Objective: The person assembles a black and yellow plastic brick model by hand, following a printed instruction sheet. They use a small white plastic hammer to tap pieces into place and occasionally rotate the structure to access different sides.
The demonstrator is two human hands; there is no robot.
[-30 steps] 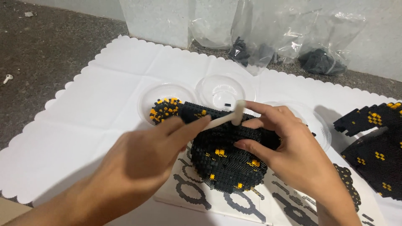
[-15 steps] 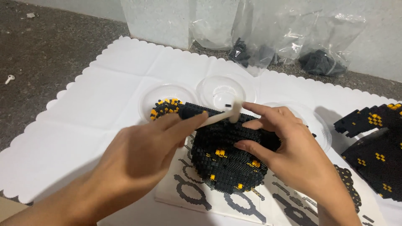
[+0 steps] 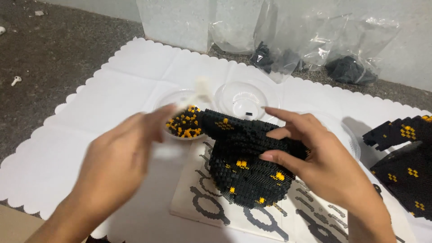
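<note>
A rounded black model built of tiny bricks with yellow-orange specks (image 3: 245, 168) sits on a white printed instruction sheet (image 3: 252, 220), and everything here lies around it. The right hand (image 3: 321, 164) rests against the model's right flank, fingers spread wide and curved over its upper edge, seemingly to steady it. The left hand (image 3: 119, 159) is on the model's left, blurred, pinching a slim white stick-like tool (image 3: 195, 92) between thumb and fingertips; the tool's tip hangs above a shallow clear plastic dish of loose black and orange bricks (image 3: 184, 126), which touches the model's left end, close for picking. Just behind the model is an empty clear round dish (image 3: 245, 96). Farther back lie crumpled clear plastic bags with dark pieces (image 3: 310, 45). To the model's right stands another black brick section (image 3: 407, 157). A white scalloped paper mat (image 3: 90, 103) underlies it all.
</note>
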